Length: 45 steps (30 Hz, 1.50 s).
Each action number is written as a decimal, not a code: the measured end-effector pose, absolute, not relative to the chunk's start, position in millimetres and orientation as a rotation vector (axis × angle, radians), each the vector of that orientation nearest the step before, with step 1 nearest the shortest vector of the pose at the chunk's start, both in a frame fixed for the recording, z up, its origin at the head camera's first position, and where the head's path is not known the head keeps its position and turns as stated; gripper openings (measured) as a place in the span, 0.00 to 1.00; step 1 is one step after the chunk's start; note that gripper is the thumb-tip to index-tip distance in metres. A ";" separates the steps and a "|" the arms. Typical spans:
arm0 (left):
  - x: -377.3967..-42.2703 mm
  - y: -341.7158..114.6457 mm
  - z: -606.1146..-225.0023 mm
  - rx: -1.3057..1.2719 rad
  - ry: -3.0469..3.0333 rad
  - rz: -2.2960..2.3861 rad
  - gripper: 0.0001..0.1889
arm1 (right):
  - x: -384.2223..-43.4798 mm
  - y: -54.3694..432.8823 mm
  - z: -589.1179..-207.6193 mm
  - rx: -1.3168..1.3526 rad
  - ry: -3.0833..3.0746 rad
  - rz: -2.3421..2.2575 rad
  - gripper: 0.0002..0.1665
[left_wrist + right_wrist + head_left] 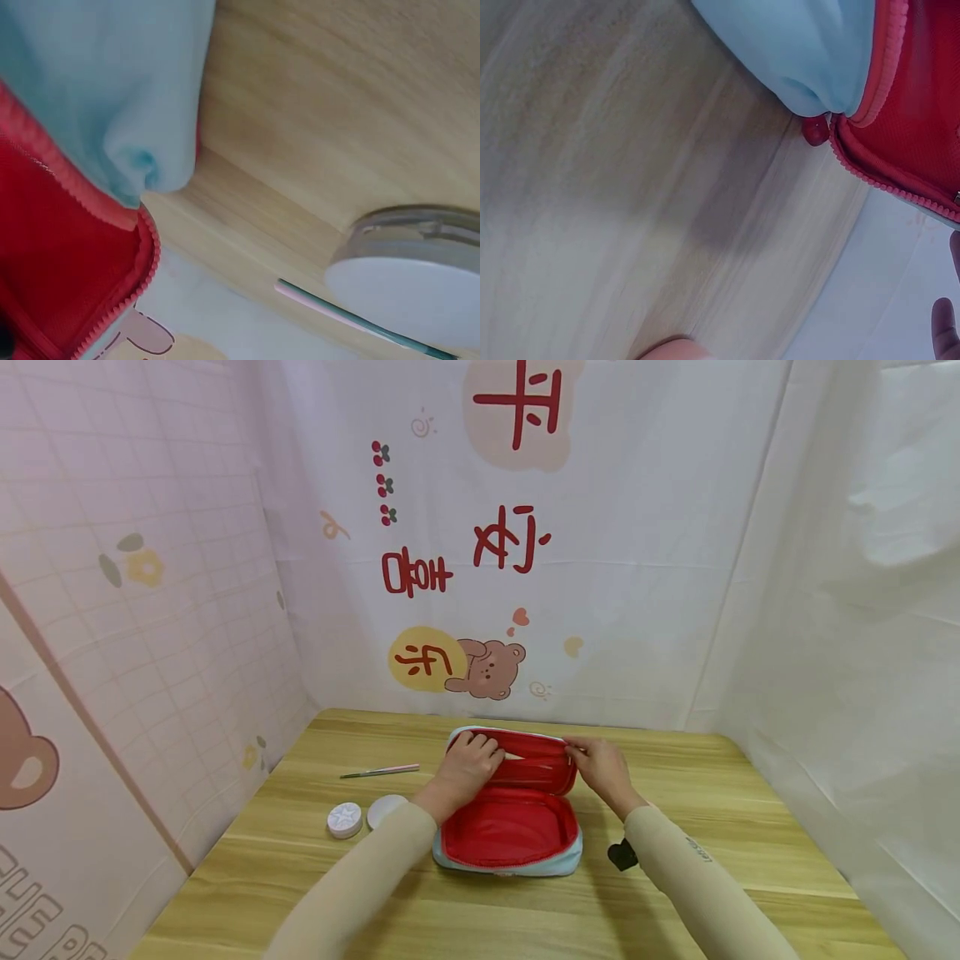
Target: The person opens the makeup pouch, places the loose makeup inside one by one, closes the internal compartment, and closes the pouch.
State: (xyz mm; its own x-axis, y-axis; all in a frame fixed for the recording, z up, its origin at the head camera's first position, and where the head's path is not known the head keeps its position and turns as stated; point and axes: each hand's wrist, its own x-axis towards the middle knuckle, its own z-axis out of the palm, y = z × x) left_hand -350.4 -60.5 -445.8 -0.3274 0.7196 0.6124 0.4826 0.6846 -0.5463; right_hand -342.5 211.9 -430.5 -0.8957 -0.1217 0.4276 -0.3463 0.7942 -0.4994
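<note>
A light blue pouch with a red lining (pixel 517 831) lies unzipped on the table, its lid raised at the back. My left hand (pixel 468 764) is at the inside of the lid, fingers bent by the mesh pocket (pixel 536 770). A small pale piece (pixel 513 756) shows beside those fingers; I cannot tell whether the hand holds it. My right hand (pixel 603 768) pinches the lid's right corner between thumb and fingers. In the right wrist view a red zipper pull (pixel 815 130) hangs at the pouch's corner, and a few fingertips (pixel 945 330) show at the edge.
Left of the pouch lie a slim pink-and-green stick (pixel 380 771), a round white box with a star (pixel 345 819) and a round white-topped case (pixel 412 292). A black object (pixel 622 853) shows by the right sleeve. Printed cloth (pixel 622 568) hangs behind the wooden table (pixel 712 827).
</note>
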 end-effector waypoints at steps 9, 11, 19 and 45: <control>-346.1 -52.3 -448.4 -0.930 -2.098 0.361 0.08 | -342.3 211.4 -429.5 0.346 -2.628 0.851 0.17; -345.4 -50.6 -448.8 -0.929 -2.109 0.357 0.08 | -341.8 210.9 -428.8 0.346 -2.630 0.853 0.17; -343.8 -42.7 -449.2 -0.903 -2.194 0.418 0.10 | -341.1 210.2 -427.2 0.354 -2.624 0.855 0.17; -344.9 -37.0 -451.6 -0.935 -2.179 0.397 0.05 | -343.4 209.8 -426.9 0.356 -2.636 0.849 0.16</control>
